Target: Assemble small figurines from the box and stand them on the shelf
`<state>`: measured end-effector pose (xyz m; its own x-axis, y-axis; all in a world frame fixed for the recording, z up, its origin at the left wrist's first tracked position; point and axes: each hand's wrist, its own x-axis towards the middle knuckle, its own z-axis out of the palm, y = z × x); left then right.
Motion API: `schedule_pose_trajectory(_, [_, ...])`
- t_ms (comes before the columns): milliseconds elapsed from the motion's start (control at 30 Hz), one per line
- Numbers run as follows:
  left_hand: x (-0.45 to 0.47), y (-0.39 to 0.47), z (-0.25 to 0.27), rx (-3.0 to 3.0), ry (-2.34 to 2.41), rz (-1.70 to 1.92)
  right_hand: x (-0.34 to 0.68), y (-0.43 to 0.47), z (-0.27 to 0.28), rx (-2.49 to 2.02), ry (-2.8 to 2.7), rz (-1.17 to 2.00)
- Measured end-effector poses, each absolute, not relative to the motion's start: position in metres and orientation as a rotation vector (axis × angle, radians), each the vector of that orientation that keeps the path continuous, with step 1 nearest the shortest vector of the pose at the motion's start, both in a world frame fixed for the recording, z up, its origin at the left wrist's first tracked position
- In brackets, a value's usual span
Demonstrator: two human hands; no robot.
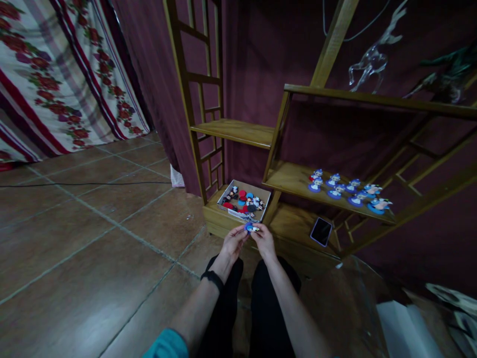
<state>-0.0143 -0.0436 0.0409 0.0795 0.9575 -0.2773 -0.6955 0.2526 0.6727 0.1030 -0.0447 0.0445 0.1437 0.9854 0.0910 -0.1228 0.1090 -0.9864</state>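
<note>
Between my two hands, just in front of the box, is a small toy figurine (252, 227) in blue and white with a bit of yellow. My left hand (234, 241) pinches its blue-purple side, which looks like a round base. The fingers of my right hand (264, 240) close on its other end. Beyond them, a shallow cardboard box (266, 211) holds loose figurines and red, blue and black round pieces. On the shelf to the right, several finished-looking figurines (336, 191) stand in two rows on purple and blue round bases.
A wooden shelf unit (238, 130) rises ahead of me. A tablet or phone (321, 231) lies on its lower right board. Higher up stand a clear glass deer (372, 62) and a dark green ornament (443, 79). A black cable (93, 184) crosses the tiled floor at left.
</note>
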Motion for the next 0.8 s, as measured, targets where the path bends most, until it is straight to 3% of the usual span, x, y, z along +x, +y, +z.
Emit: schedule_pose_trajectory(800, [-0.018, -0.0391, 0.0413, 0.445, 0.767, 1.23, 0.1041, -0.0419, 0.0419, -1.165, -1.109, 1.025])
